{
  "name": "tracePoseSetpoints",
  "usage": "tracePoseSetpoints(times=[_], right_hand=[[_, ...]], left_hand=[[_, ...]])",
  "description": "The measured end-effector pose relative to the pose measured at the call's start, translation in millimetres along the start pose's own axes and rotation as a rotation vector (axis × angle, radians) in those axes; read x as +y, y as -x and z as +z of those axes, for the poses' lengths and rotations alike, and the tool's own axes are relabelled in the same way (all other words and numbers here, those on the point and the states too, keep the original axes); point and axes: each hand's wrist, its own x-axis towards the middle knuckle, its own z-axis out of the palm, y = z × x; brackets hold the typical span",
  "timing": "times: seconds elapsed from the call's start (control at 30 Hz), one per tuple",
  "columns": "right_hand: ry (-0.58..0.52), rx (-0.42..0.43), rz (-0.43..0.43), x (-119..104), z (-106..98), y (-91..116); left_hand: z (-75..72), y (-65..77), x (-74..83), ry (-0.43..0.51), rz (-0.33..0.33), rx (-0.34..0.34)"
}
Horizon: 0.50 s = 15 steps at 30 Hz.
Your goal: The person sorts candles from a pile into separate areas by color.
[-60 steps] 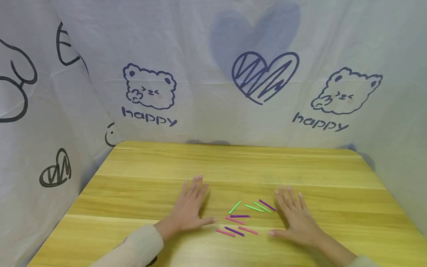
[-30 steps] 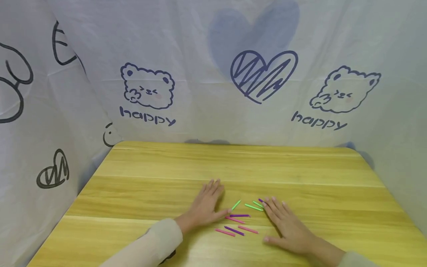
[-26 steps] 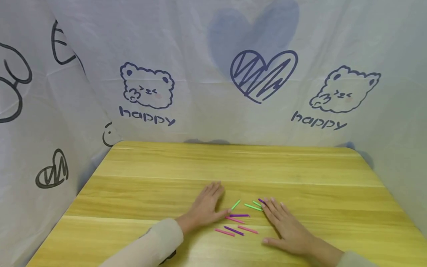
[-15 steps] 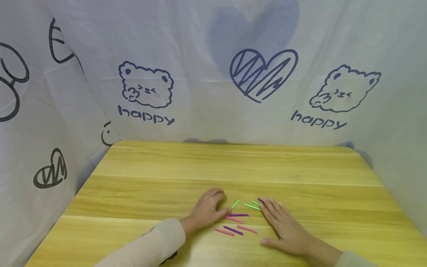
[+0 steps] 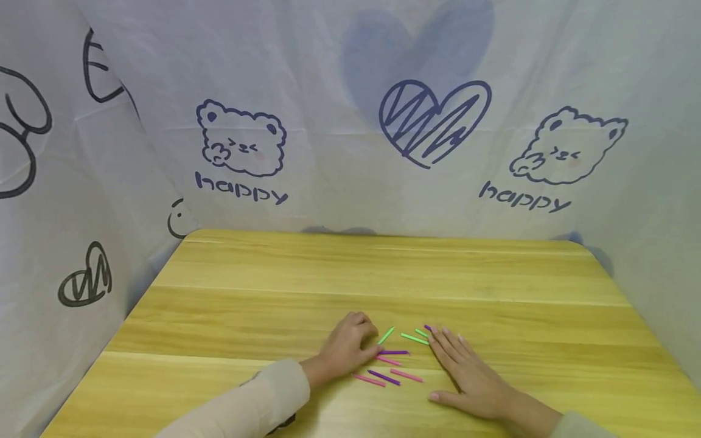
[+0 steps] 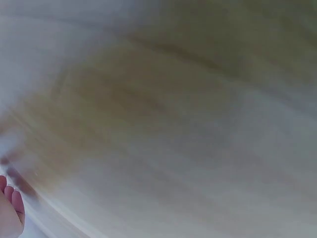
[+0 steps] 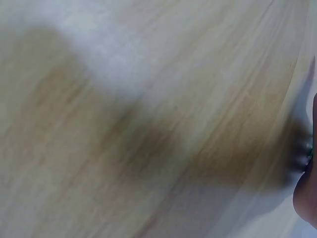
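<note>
Thin coloured sticks, pointed at one end like small candles, lie on the wooden table [image 5: 263, 261]. My left hand [image 5: 345, 345] has bent fingers, with index finger and thumb apart around the lower end of a green stick [image 5: 386, 335]. Its thumb tip overlaps the ends of a purple stick [image 5: 395, 353] and a pink stick [image 5: 389, 361]. My right hand [image 5: 473, 380] lies flat, fingers straight and thumb spread, its fingertips covering parts of a second purple stick [image 5: 428, 328] and two green sticks [image 5: 414, 338]. The wrist views show only hand edges and blurred table.
Nearer the front lie another purple stick [image 5: 384, 378] and two pink sticks, one on its right [image 5: 407, 375] and one on its left [image 5: 370, 381]. A white cloth [image 5: 339, 182] with bear and heart drawings hangs behind the table and along its sides.
My left hand has moved right and slightly toward me to the sticks, and its fingers have bent. My right hand has moved left onto the stick ends. The sticks lie much as before.
</note>
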Motion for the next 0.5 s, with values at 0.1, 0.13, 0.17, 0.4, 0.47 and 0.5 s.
tracePoseSetpoints(times=[0.1,0.13,0.17,0.4,0.47,0.5], right_hand=[[-0.015,0.000,-0.005,0.5,1.0,0.5],[-0.015,0.001,-0.006,0.7,1.5,0.8],[-0.013,0.003,-0.007,0.8,1.8,1.0],[-0.008,0.010,-0.017,1.1,2.5,1.8],[-0.008,0.014,-0.021,1.0,2.3,1.9],[-0.007,0.015,-0.023,0.9,2.1,2.0]], left_hand=[[1.2,-1.0,1.5,0.004,-0.028,-0.018],[1.5,-1.4,2.0,0.013,-0.042,-0.023],[1.8,-2.0,2.5,0.025,-0.059,-0.028],[0.8,-5.6,4.9,0.131,-0.178,-0.051],[0.9,-6.3,4.8,0.136,-0.187,-0.051],[0.8,-6.8,4.6,0.134,-0.188,-0.050]])
